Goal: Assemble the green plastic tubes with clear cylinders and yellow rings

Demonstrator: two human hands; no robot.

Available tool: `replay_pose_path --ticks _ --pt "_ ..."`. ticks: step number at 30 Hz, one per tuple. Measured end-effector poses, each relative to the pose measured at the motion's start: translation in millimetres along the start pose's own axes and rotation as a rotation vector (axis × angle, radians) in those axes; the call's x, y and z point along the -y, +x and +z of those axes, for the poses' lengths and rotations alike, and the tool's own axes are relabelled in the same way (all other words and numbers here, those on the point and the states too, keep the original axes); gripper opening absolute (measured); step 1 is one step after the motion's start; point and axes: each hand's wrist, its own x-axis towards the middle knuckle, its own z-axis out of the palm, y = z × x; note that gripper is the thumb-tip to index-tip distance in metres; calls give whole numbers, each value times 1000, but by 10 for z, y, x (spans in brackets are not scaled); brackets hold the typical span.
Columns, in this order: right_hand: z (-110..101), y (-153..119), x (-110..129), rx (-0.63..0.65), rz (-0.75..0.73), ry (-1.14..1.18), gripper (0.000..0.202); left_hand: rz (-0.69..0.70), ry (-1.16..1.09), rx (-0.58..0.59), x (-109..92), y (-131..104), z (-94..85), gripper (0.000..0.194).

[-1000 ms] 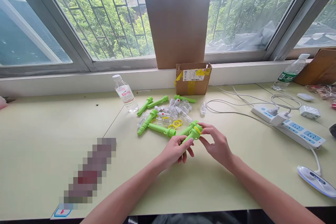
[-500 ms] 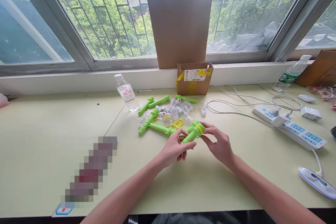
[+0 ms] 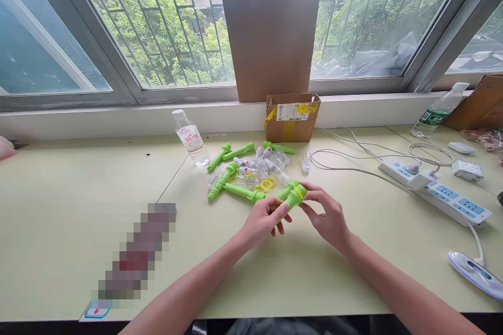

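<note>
Currently, the green tube is held on the near side of the cardboard box, its long axis slanting, yellow-ringed threaded end pointing away and rightward. The left hand grasps its body; the right hand, nearer that end, pinches there. Clear tubes lie boxward; tabletop spreads from the box to the front edge.

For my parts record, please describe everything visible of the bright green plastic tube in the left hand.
The bright green, cylindrical, plastic-looking tube is held tilted, threaded end toward the picture's upper right. A thin yellow ring circles it near the threads. The left hand grips its body, hiding part; the right hand is at the threaded end, exact contact unclear.
</note>
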Motion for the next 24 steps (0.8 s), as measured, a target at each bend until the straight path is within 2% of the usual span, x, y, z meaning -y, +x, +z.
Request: replay_pose_path --ticks 6,12,24 --pt "-8 14 -6 -4 -13 -9 16 0 -19 40 -45 -17 -8 36" --pt "19 -13 -20 11 17 30 19 -80 -70 33 -48 -29 27 39" --pt "-1 7 -7 6 -16 9 19 14 -4 -6 14 10 -1 35"
